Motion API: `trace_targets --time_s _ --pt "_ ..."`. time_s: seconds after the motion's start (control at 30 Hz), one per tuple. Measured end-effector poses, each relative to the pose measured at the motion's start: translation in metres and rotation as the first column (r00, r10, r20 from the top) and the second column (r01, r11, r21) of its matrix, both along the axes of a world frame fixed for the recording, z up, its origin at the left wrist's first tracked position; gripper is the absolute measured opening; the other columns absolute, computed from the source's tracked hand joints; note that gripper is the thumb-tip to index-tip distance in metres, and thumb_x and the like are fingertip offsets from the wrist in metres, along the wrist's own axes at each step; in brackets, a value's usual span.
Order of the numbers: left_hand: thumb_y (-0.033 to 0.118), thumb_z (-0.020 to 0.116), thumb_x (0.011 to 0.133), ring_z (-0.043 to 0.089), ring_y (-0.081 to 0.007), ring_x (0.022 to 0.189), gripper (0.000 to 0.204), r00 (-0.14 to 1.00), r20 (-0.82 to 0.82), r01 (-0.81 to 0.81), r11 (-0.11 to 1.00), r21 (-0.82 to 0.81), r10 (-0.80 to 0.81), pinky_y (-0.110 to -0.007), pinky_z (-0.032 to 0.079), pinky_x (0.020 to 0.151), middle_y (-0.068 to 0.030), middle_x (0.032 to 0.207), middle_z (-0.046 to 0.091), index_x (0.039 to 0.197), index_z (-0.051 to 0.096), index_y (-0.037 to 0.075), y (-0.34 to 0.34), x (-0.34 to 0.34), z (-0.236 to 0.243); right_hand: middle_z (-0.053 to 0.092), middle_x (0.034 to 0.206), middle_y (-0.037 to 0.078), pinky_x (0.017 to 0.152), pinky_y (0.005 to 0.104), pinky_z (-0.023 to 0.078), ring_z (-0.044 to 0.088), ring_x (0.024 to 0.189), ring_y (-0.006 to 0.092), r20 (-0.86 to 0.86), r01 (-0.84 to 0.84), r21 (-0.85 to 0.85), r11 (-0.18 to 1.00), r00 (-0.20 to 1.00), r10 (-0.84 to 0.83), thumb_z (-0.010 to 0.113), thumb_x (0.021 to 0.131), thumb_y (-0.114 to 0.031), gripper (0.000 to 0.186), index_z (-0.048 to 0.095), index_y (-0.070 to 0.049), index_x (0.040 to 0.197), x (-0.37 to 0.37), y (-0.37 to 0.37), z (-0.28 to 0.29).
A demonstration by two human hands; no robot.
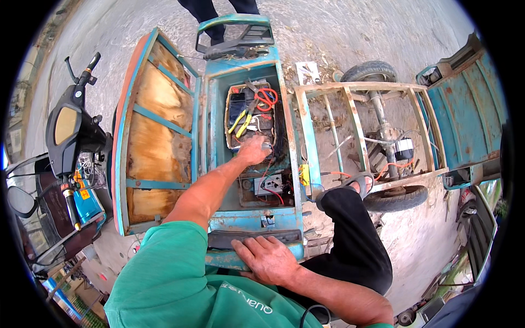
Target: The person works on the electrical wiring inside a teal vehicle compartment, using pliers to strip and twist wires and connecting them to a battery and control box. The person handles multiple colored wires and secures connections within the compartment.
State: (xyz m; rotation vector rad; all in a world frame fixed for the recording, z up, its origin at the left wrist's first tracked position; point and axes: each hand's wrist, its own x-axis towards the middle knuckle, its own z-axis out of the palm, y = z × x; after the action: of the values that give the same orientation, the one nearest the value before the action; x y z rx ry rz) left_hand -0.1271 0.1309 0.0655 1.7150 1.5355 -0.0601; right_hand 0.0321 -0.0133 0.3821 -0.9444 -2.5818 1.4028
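My left hand (254,151) reaches down into an open teal metal compartment (219,203). Its fingers are closed at the near edge of a tool basket (228,143), around a small greyish piece that I cannot make out. Yellow-handled pliers (244,124), red-handled scissors (266,98) and a dark phone (237,105) lie in the basket. Nearer to me in the compartment sits a silver box (268,185) with red wires. My right hand (269,259) rests, fingers stretched out, on the dark panel (221,240) at the compartment's near end.
The raised seat lid (158,117) leans left, beside a scooter handlebar (74,117). Right is a rusty frame (353,117) with wheels (369,71); my sandalled foot (358,185) rests at its near edge. A yellow box (304,175) is by the compartment. Another person's legs (210,16) stand beyond.
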Motion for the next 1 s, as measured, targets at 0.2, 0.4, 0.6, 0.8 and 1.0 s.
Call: trace_targets --time_s 0.2,0.4,0.6,0.8,1.0 --pt "0.043 0.061 0.085 0.047 -0.0365 0.125 0.054 0.994 0.029 0.111 0.991 -0.074 -0.109 -0.048 0.038 0.105 -0.0181 0.132 0.053 0.126 0.060 0.008 -0.015 0.001 0.022 0.057 0.102 0.009 0.078 0.0382 0.050 0.059 0.093 0.0258 -0.015 0.013 -0.001 1.000 1.000 -0.013 0.078 0.068 -0.038 0.079 0.046 -0.004 0.132 0.004 0.000 -0.002" --pt "0.042 0.063 0.085 0.045 -0.0385 0.127 0.056 0.989 0.092 0.124 0.984 -0.125 -0.113 -0.047 0.035 0.108 -0.0200 0.135 0.051 0.129 0.057 0.008 -0.016 -0.007 0.018 0.058 0.103 0.009 0.078 0.0380 0.050 0.059 0.092 0.0259 -0.020 0.017 -0.011 1.000 1.000 -0.017 0.079 0.066 -0.037 0.078 0.048 -0.004 0.130 0.002 0.003 0.003" --pt "0.041 0.064 0.084 0.045 -0.0382 0.127 0.060 0.975 0.123 0.187 0.982 -0.025 -0.183 -0.045 0.035 0.109 -0.0207 0.136 0.049 0.129 0.054 0.003 -0.033 -0.011 0.005 0.057 0.098 0.009 0.076 0.0383 0.049 0.060 0.090 0.0258 -0.035 0.029 0.021 0.999 0.999 -0.028 0.079 0.065 -0.035 0.076 0.049 -0.002 0.127 0.000 0.002 0.000" --pt "0.029 0.064 0.085 0.048 -0.0394 0.125 0.058 0.970 0.237 -0.061 0.998 0.012 0.056 -0.042 0.035 0.109 -0.0247 0.130 0.054 0.133 0.050 -0.001 -0.026 -0.014 -0.018 0.057 0.098 0.009 0.076 0.0384 0.049 0.059 0.091 0.0259 -0.027 0.015 -0.002 1.000 1.000 -0.015 0.078 0.066 -0.034 0.075 0.049 -0.002 0.128 0.000 0.003 0.001" --pt "0.024 0.063 0.087 0.059 -0.0280 0.111 0.062 0.766 0.178 -0.565 0.780 -0.269 0.617 -0.035 0.052 0.088 -0.0216 0.130 0.056 0.139 0.044 -0.004 -0.020 -0.025 -0.062 0.057 0.098 0.009 0.077 0.0386 0.048 0.059 0.091 0.0260 -0.039 0.018 -0.016 1.000 0.999 -0.019 0.077 0.067 -0.034 0.074 0.049 -0.002 0.128 0.001 0.004 -0.001"
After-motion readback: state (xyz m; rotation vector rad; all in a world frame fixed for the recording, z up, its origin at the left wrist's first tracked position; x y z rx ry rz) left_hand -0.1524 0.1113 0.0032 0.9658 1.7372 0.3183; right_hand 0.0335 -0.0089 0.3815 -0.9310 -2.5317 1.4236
